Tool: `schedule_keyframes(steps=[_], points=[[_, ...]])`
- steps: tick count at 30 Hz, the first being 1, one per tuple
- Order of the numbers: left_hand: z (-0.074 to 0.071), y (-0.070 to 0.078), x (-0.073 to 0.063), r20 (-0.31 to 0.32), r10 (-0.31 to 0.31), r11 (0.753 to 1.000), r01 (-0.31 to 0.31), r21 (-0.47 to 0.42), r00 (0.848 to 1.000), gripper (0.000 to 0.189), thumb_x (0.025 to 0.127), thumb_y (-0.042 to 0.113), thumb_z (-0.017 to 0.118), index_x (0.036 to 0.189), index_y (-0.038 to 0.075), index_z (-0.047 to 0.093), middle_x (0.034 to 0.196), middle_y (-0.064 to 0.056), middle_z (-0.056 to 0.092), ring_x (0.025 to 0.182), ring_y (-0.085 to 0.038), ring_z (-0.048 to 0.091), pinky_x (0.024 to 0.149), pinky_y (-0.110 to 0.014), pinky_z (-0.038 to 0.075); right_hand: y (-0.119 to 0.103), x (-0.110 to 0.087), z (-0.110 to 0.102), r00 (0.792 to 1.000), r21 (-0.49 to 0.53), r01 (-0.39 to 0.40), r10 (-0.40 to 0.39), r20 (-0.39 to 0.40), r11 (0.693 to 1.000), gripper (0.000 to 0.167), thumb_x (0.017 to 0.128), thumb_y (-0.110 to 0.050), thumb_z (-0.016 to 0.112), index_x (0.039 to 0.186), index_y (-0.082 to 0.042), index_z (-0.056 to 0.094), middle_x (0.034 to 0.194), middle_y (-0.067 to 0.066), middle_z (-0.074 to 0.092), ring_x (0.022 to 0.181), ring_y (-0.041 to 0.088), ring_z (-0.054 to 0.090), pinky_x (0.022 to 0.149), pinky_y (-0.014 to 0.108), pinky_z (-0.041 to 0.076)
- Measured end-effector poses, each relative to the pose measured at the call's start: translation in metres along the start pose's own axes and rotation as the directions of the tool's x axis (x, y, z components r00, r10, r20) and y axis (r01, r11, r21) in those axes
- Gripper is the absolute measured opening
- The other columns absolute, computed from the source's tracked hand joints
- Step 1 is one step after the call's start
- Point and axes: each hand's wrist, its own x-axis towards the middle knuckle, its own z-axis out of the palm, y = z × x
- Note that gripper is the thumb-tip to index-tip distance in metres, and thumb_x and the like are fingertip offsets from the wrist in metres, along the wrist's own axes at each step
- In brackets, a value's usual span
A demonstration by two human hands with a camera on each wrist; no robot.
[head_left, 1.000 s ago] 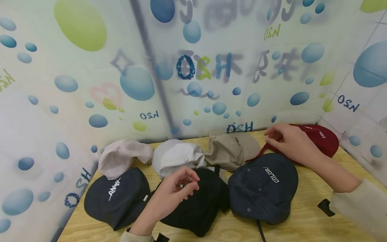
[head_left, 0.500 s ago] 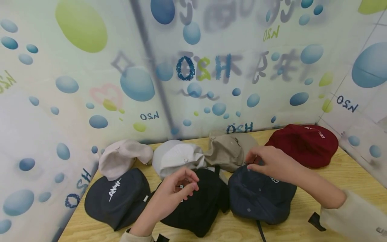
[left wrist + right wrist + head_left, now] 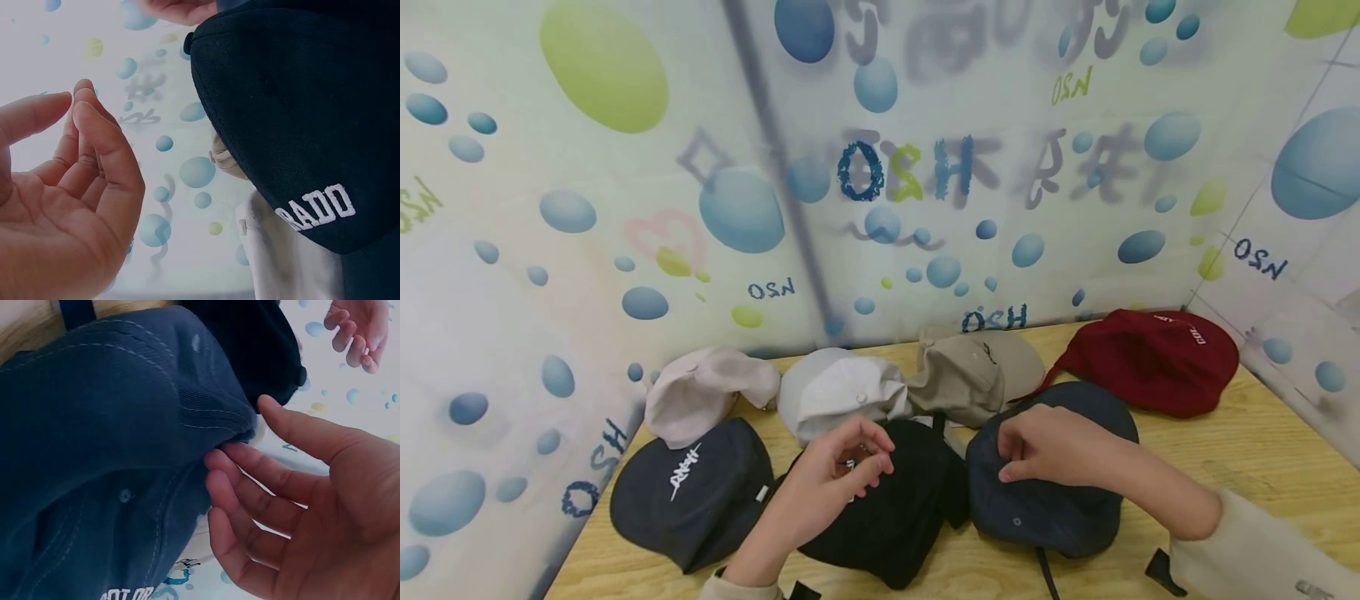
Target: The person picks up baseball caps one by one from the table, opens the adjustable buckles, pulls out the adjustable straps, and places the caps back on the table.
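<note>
My right hand (image 3: 1051,447) is over the navy cap (image 3: 1015,518), its fingers loosely bent. In the right wrist view the fingertips (image 3: 219,481) come up to a fold of the navy cap (image 3: 112,425), with the thumb apart from the fingers; whether they touch the cloth I cannot tell. My left hand (image 3: 831,475) hovers above the black cap (image 3: 902,500) with relaxed, bent fingers and nothing in them. The left wrist view shows that hand (image 3: 69,181) beside the black cap (image 3: 281,112), apart from it. A maroon cap (image 3: 1150,362) lies at the far right.
A dark cap with white lettering (image 3: 688,492) lies at the front left. Behind stand a pale pink cap (image 3: 700,392), a white cap (image 3: 842,392) and a tan cap (image 3: 973,371) along the printed backdrop (image 3: 880,250). The wooden table (image 3: 1232,467) shows at the right.
My right hand has left the maroon cap's strap and come left and toward me, over the navy cap. The strap dropped beside the tan cap. My left hand has stayed put.
</note>
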Motion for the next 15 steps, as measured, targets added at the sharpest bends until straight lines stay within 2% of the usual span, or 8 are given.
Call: schedule_keyframes(steps=[7,15], points=[[0.001,0.001,0.0,-0.003,-0.007,1.0,0.007,0.0,1.0,0.02,0.103,0.021,0.056,0.113,0.004,0.059,0.1,-0.015,0.066,0.08,-0.022,0.063,0.067,-0.029,0.056,0.003,-0.002,0.001,1.0,-0.024,0.008,-0.009,-0.026,1.0,0.02,0.083,-0.032,0.081,0.08,-0.025,0.061,0.072,-0.014,0.058,0.063,0.003,0.05,0.059,0.022,0.043],[0.004,-0.001,0.002,-0.002,0.006,1.0,-0.006,-0.004,1.0,0.021,0.102,0.021,0.057,0.112,0.003,0.06,0.099,-0.016,0.066,0.079,-0.023,0.064,0.067,-0.029,0.056,0.007,-0.013,-0.022,0.996,0.019,0.058,-0.056,-0.067,0.998,0.02,0.086,-0.034,0.078,0.084,-0.023,0.061,0.078,-0.014,0.061,0.07,-0.001,0.055,0.062,0.022,0.047]])
